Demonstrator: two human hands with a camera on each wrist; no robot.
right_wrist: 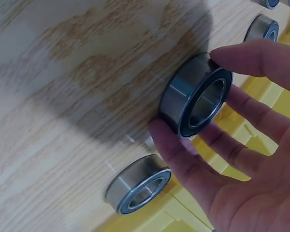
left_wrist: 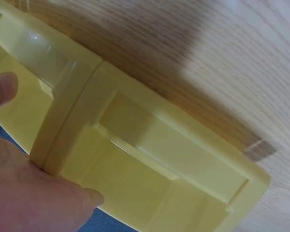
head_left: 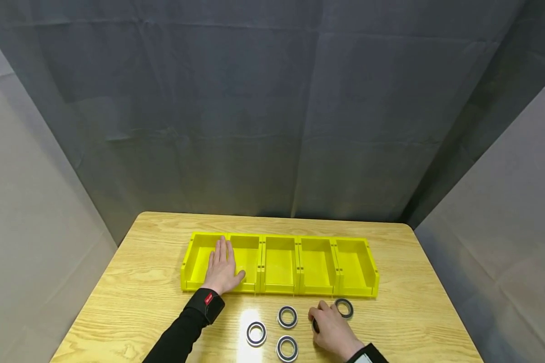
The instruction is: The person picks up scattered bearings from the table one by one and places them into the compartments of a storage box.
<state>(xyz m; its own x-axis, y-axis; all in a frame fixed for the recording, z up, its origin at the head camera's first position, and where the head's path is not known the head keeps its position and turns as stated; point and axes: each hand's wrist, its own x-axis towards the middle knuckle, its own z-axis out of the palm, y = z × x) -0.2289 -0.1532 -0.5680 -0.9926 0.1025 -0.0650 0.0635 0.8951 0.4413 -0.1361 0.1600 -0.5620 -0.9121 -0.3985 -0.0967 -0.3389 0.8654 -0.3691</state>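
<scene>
Grey cloth (head_left: pixel 231 101) hangs far beyond your left fingers (head_left: pixel 230 252) and right fingers (right_wrist: pixel 183 162). Wood-grained, the worktop (head_left: pixel 418 307) spreads beneath both. Five joined yellow bins (head_left: pixel 279 291) stand in a row, under your left fingers and ahead of your right ones. Your left hand (head_left: pixel 220 275) is released, its fingers straight over the divider between the two leftmost bins; whether it presses on the plastic, I cannot tell.

Your right hand (head_left: pixel 333 330) grasps the held bearing (right_wrist: pixel 179 99), fingers set against opposite sides of its outer rim; whether it has left the worktop is unclear. Just beyond those fingers lies the far bearing (head_left: pixel 351 308), near enough to knock. To their left, you have three loose bearings (head_left: pixel 279 317) lying flat and apart from each other.

You seem to be at the picking-up step, with one bearing secured. Next, I judge, you need a firm pinch and a straight lift, so that your knuckles pass clear of the far bearing and the bins' front edge.
</scene>
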